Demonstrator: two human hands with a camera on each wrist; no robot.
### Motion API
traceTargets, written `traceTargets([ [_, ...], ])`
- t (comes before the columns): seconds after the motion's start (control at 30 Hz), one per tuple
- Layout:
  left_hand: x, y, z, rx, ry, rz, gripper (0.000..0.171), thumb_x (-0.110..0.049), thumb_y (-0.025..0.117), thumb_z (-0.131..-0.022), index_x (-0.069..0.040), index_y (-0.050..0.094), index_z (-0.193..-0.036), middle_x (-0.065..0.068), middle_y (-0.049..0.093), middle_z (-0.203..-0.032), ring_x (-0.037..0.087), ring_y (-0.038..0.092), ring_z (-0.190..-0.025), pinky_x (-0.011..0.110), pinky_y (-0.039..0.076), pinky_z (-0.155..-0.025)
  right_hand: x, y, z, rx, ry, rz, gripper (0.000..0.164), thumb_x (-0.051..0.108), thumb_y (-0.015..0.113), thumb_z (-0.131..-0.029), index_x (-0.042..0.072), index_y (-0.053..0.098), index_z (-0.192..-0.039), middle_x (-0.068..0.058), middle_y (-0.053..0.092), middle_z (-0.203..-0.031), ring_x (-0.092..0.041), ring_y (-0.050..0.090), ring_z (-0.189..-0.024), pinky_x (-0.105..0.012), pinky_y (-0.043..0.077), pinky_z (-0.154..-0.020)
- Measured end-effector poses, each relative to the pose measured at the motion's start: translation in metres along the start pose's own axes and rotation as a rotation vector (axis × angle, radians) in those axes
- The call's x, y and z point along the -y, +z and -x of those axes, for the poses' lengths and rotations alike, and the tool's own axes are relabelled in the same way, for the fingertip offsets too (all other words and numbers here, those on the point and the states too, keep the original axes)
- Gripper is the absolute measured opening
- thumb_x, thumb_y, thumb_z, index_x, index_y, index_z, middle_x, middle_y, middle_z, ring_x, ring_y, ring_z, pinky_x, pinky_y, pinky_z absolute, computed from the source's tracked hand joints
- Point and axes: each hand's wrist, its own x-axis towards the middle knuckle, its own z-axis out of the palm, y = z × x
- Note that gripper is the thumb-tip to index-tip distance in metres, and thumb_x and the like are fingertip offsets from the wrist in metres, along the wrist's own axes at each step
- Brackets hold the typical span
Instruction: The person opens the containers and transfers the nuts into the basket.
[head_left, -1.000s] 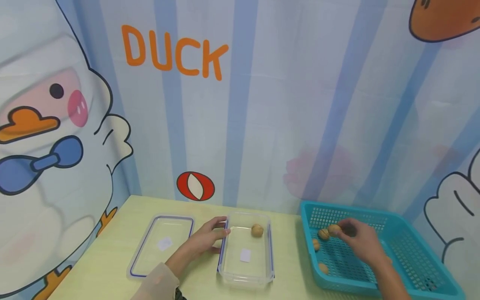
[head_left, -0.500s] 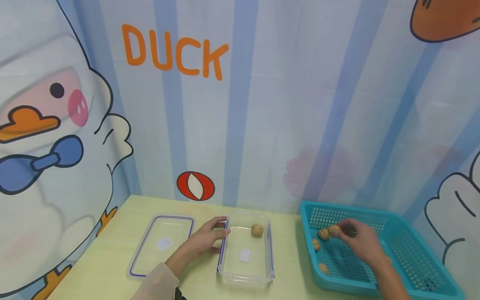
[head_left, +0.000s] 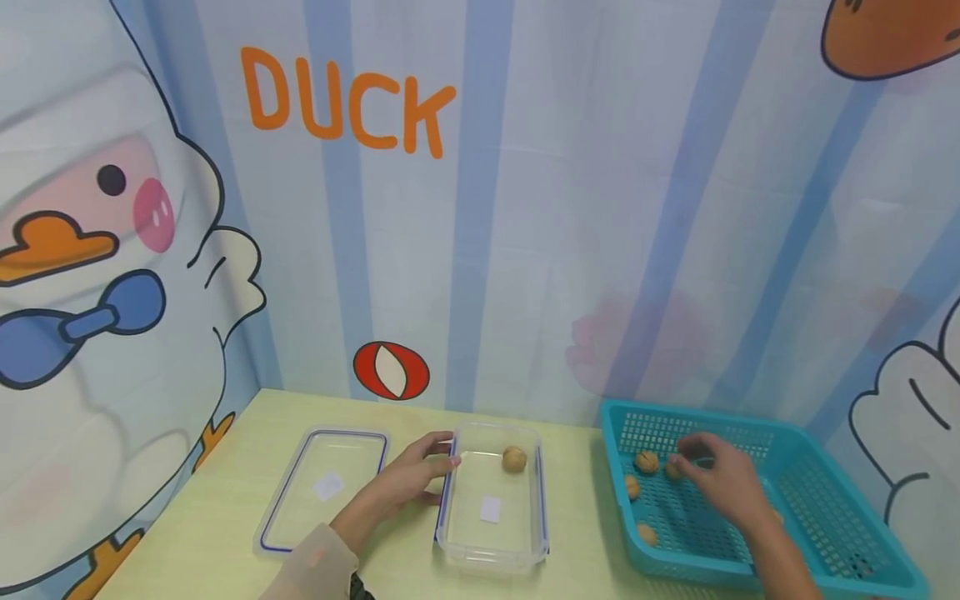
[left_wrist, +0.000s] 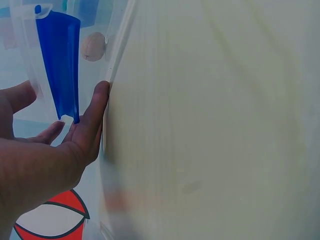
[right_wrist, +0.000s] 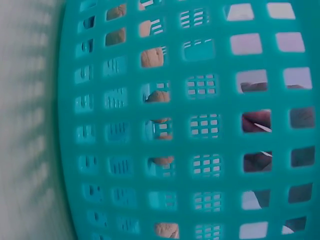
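My left hand (head_left: pixel 411 473) holds the left side of a clear plastic food container (head_left: pixel 491 557), its fingers reaching the rim. In the left wrist view a blue latch flap (left_wrist: pixel 60 62) lies between the spread fingers. One walnut (head_left: pixel 513 459) sits at the container's far end. Inside the turquoise basket (head_left: pixel 697 569), my right hand (head_left: pixel 723 482) pinches a walnut (head_left: pixel 673 471) that its fingertips partly hide. Beside it lies a darker-seamed walnut (head_left: pixel 647 462). The right wrist view is mostly filled by the basket's perforated wall (right_wrist: pixel 180 140); parts of walnuts show through the holes.
Left of the container, its clear lid (head_left: pixel 327 487) with a blue seal lies flat on the pale yellow table (head_left: pixel 217 500). More walnuts (head_left: pixel 632 487) rest along the basket's left side. A printed curtain (head_left: pixel 540 208) hangs directly behind the table.
The walnut at my right fingertips has shifted slightly down and right, away from the darker-seamed walnut, and more of it is covered. My left hand and the container stay in place.
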Motion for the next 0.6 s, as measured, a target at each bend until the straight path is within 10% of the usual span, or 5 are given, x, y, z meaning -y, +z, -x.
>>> traceTargets([
  [0.6,0.0,0.001,-0.001,-0.004,-0.004,0.005,0.067,-0.024,0.068,-0.106,-0.002,0.036,-0.161,0.028,0.04,-0.16,0.046,0.053,-0.136,0.056,0.061,-0.092,0.101,0.024,-0.008,-0.027,-0.277,-0.126,0.031,0.02,0.078,-0.099,0.003,0.07,-0.124,-0.011,0.074,-0.116,-0.031,0.071,-0.108,-0.052,0.06,-0.094],
])
